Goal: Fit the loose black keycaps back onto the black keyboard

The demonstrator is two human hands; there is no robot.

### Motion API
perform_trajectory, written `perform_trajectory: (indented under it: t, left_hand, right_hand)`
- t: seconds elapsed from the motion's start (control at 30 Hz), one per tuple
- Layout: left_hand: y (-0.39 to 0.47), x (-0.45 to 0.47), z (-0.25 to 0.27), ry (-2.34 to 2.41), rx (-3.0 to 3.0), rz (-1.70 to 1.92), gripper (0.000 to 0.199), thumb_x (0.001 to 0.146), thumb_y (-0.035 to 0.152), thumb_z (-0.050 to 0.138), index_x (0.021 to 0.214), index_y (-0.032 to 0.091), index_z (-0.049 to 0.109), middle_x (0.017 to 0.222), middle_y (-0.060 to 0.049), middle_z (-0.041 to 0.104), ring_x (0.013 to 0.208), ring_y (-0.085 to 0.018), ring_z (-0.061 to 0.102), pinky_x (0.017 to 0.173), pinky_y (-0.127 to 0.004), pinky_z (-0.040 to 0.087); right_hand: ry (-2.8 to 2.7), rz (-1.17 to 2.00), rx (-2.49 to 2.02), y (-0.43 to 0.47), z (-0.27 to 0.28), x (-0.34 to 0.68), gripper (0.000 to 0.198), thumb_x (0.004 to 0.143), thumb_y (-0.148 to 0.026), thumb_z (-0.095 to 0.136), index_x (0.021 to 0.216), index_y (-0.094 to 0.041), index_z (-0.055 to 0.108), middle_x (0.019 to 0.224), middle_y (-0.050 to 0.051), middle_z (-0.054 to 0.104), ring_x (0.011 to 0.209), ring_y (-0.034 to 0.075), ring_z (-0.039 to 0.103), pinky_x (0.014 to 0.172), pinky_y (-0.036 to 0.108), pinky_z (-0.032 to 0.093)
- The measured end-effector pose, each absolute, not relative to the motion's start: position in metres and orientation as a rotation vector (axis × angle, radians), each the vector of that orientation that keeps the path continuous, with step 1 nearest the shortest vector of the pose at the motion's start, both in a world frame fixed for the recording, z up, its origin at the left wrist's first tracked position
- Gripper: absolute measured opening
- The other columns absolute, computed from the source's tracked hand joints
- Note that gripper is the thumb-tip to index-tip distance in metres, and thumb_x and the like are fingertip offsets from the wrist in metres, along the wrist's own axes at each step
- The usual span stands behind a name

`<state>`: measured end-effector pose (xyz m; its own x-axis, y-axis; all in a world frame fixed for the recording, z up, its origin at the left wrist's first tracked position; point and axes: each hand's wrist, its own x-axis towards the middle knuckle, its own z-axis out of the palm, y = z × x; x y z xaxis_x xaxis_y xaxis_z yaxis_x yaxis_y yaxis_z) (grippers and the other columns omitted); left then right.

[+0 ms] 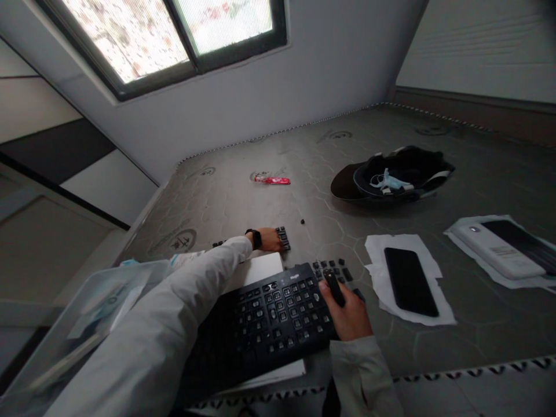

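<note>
A black keyboard [278, 315] with many keycaps off lies tilted in front of me, its bare key sockets showing. My right hand [350, 315] is at its right edge, closed around a small black-handled object [333, 286] whose kind I cannot make out. Beyond the keyboard, my left hand [268, 238], with a black watch [254, 237] on the wrist, reaches to a cluster of loose keycaps [283, 238] and appears to touch them. Its fingers are not clearly visible. More loose keycaps [332, 269] lie beside the keyboard's far right corner. Under the keyboard is something white and flat [260, 269].
A clear plastic bin [143, 272] stands at the left under my sleeve. At the right are a dark phone [410, 281] on white paper and a white device [504, 246]. Farther back lie a black cap [391, 174] holding a blue mask, a red packet [275, 180] and one stray keycap [303, 221].
</note>
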<state>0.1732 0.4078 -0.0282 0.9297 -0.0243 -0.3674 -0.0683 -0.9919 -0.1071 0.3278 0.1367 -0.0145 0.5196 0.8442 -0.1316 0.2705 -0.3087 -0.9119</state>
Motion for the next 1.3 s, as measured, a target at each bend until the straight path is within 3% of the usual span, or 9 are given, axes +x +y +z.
perform_trajectory:
  t: [0.27, 0.4, 0.53, 0.77, 1.07, 1.3]
  left_hand:
    - [0.414, 0.179, -0.019, -0.263, -2.989, 0.554, 0.013, 0.089, 0.025, 0.055, 0.095, 0.029, 0.066, 0.09, -0.003, 0.071, 0.08, -0.015, 0.064, 0.068, -0.026, 0.045]
    - [0.425, 0.211, -0.023, -0.655, -2.931, 0.409, 0.028, 0.094, 0.036, 0.045, 0.115, 0.026, 0.059, 0.102, -0.007, 0.07, 0.087, -0.018, 0.065, 0.071, -0.027, 0.046]
    - [0.439, 0.249, -0.033, -0.976, -2.863, 0.303, 0.041, 0.091, 0.042, 0.048, 0.127, 0.021, 0.052, 0.116, -0.011, 0.065, 0.098, -0.021, 0.063, 0.076, -0.028, 0.048]
    - [0.443, 0.278, -0.046, -1.128, -2.896, 0.34, 0.03, 0.083, 0.04, 0.06, 0.103, 0.019, 0.067, 0.103, -0.009, 0.069, 0.091, -0.021, 0.065, 0.077, -0.03, 0.05]
    - [0.442, 0.227, -0.017, -1.033, -2.95, 0.234, 0.029, 0.077, 0.034, 0.065, 0.102, 0.02, 0.063, 0.095, -0.006, 0.071, 0.091, -0.02, 0.065, 0.079, -0.026, 0.048]
    - [0.425, 0.132, 0.005, -0.945, -2.935, 0.399, 0.025, 0.078, 0.028, 0.062, 0.103, 0.02, 0.061, 0.097, -0.004, 0.071, 0.086, -0.017, 0.066, 0.073, -0.024, 0.047]
  right_hand:
    - [-0.944, 0.806, -1.82, 0.137, -0.016, 0.328, 0.048, 0.079, -0.061, 0.049, 0.086, -0.019, 0.071, 0.081, 0.009, 0.073, 0.08, 0.026, 0.067, 0.073, 0.032, 0.047]
    - [-0.959, 0.812, -1.799, 0.137, -0.016, 0.329, 0.048, 0.08, -0.061, 0.048, 0.083, -0.019, 0.07, 0.078, 0.008, 0.072, 0.078, 0.026, 0.066, 0.072, 0.032, 0.047]
    - [-0.938, 0.834, -1.777, 0.137, -0.018, 0.33, 0.048, 0.08, -0.062, 0.048, 0.086, -0.02, 0.07, 0.081, 0.008, 0.073, 0.08, 0.027, 0.066, 0.075, 0.033, 0.047]
    - [-0.951, 0.81, -1.761, 0.139, -0.019, 0.329, 0.044, 0.082, -0.059, 0.048, 0.085, -0.021, 0.071, 0.08, 0.006, 0.073, 0.077, 0.024, 0.066, 0.074, 0.031, 0.048]
    - [-0.941, 0.825, -1.797, 0.138, -0.017, 0.329, 0.047, 0.08, -0.06, 0.048, 0.086, -0.02, 0.072, 0.082, 0.008, 0.073, 0.079, 0.026, 0.067, 0.076, 0.034, 0.048]
    - [-0.929, 0.812, -1.853, 0.137, -0.012, 0.327, 0.048, 0.079, -0.06, 0.048, 0.084, -0.019, 0.072, 0.083, 0.009, 0.073, 0.081, 0.026, 0.067, 0.073, 0.033, 0.048]
